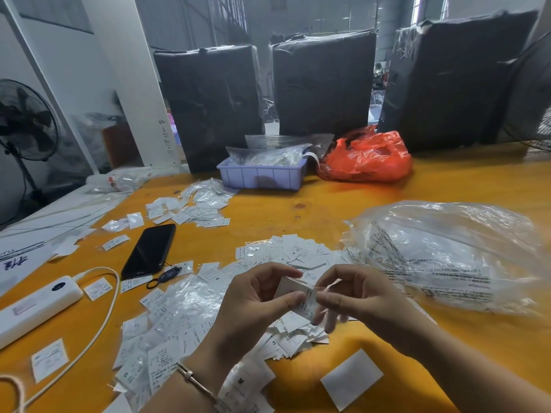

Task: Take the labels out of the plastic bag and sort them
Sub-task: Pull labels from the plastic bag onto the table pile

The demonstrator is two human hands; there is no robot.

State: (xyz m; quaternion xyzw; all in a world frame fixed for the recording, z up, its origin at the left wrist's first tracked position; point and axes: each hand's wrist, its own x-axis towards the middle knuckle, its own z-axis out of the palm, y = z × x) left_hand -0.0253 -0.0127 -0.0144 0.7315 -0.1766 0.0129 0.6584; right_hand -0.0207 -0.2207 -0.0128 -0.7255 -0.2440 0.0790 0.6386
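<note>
Label packet (299, 296) pinched between both hands, left hand (256, 296) thumb on top, right hand (351, 296) nipping its right end; sorted piles lie left, nearer left hand.

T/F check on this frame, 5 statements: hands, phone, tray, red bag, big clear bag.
1. Both hands hold the same small bundle of labels. True: left hand and right hand pinch it together.
2. The phone lies screen lit. False: its screen is dark.
3. The lilac tray sits at the far side of the table. True.
4. The red plastic bag is left of the tray. False: it lies to the tray's right.
5. The large clear bag is in the left hand. False: it lies on the table, right of the hands.
</note>
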